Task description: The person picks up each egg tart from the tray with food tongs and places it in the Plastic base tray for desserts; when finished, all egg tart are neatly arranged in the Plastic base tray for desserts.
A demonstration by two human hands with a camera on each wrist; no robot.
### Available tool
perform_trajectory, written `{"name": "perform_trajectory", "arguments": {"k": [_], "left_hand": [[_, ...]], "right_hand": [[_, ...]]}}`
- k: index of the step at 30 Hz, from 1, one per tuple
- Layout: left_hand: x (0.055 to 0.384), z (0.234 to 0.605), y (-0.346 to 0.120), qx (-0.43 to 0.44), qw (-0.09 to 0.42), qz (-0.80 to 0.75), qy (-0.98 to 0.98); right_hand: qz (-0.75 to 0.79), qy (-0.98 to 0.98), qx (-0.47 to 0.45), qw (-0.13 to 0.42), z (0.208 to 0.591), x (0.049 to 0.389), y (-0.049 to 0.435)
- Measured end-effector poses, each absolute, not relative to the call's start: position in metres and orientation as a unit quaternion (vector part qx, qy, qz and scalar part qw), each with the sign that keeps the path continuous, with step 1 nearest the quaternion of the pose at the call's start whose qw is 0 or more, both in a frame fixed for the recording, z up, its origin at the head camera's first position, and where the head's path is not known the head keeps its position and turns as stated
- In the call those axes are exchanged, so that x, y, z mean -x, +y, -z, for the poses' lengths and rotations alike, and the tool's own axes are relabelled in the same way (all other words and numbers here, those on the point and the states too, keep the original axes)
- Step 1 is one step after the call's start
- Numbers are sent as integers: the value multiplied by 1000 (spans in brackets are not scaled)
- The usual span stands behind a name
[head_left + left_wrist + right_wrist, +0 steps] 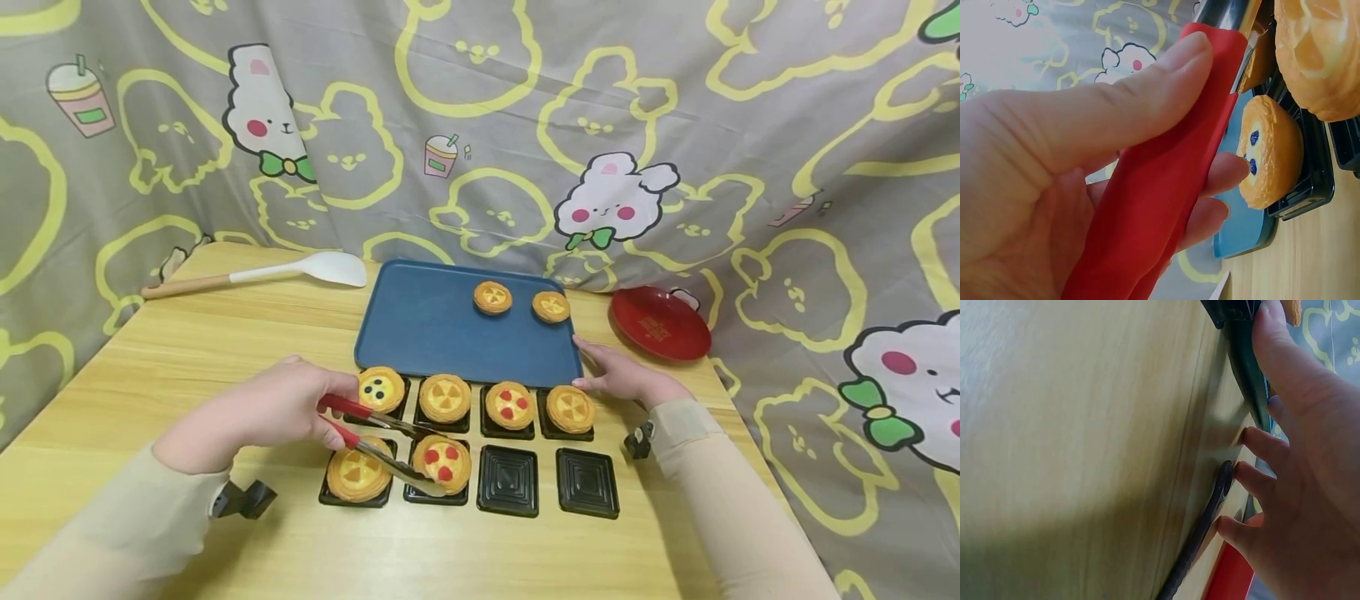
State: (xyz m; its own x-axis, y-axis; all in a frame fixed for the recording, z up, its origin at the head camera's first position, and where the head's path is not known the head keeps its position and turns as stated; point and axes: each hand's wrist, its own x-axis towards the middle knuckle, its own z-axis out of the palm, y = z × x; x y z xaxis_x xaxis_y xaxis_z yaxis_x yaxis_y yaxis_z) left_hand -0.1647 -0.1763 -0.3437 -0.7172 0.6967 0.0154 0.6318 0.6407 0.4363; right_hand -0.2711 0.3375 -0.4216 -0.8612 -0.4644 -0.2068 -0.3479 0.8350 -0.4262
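Rabbit-print curtain (480, 108) backs our wood-grain table (450, 554). Our left hand (283, 408) curls thumb and fingers round red-handled tongs (401, 472), presumably for fine control; tips straddle red-berry tart (448, 460) seated on black square base (416, 496), contact unclear. Our right hand (618, 373), fingers spread apart, meets blue tray (427, 317) at right edge, perhaps to steady it. Blueberry tart (380, 390) sits just behind tongs, in back row of four, each on own base, likely for separation. White spatula (277, 268), red plate (663, 325) lie farther out, seemingly out of way.
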Motion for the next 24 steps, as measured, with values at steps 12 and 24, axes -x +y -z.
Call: {"name": "perform_trajectory", "arguments": {"k": [12,24], "left_hand": [[167,346,-178,-341,102,-252,900],[194,311,-184,-301,40,-248,920]], "right_hand": [[210,942,202,167,421,269,338],[193,946,212,153,421,271,337]]}}
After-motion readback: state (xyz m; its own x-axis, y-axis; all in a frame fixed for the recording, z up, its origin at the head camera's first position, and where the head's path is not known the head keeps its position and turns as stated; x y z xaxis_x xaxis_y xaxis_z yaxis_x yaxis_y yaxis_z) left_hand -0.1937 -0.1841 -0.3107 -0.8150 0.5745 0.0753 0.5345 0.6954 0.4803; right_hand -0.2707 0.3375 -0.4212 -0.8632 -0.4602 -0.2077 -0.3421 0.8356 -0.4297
